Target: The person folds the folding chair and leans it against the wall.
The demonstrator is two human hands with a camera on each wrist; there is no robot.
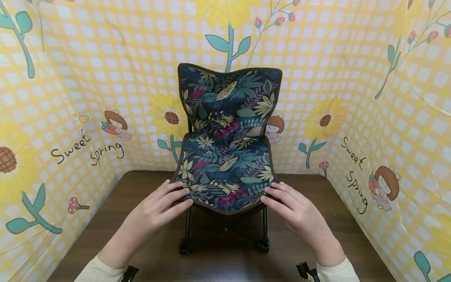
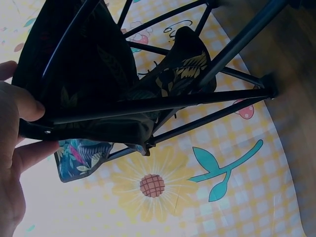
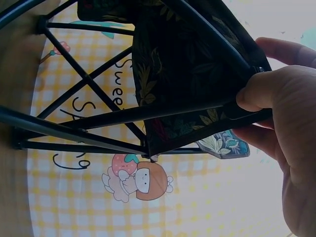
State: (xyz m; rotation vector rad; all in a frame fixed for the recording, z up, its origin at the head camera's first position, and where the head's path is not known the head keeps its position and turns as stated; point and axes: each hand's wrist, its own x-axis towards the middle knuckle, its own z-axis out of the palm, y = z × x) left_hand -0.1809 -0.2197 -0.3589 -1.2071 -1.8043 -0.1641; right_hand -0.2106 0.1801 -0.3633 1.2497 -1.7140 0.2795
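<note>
A: Where is the chair?

B: The chair (image 1: 227,154) stands upright between the two hands, facing the person, its feet (image 1: 183,246) on a brown table (image 1: 225,268).

A: And the hands?

B: Both are holding it. The left hand (image 1: 156,205) grips the seat's front corner on its own side; the right hand (image 1: 299,207) grips the other. Fingers lie over the dark, leafy seat (image 1: 225,176), and the wrist views show each thumb (image 2: 29,104) underneath, at the frame (image 2: 148,104).

A: What's around them?

B: Beyond the hands rises the back (image 1: 229,94), with yellow checked cloth (image 1: 141,70) behind it; I can't tell whether they touch. Below and between the hands, bars (image 1: 226,229) cross between the front legs (image 1: 188,225).

A: What could go wrong?

B: My guess — pinched skin. Should the crossed bars fold with the thumbs under there, a joint could nip them. Uneven force is another risk: one hand pulling harder than the other could twist the frame or skid a foot. And a heavy push on the front edge, right under the fingers, might tip the back forward — toward the hands.
</note>
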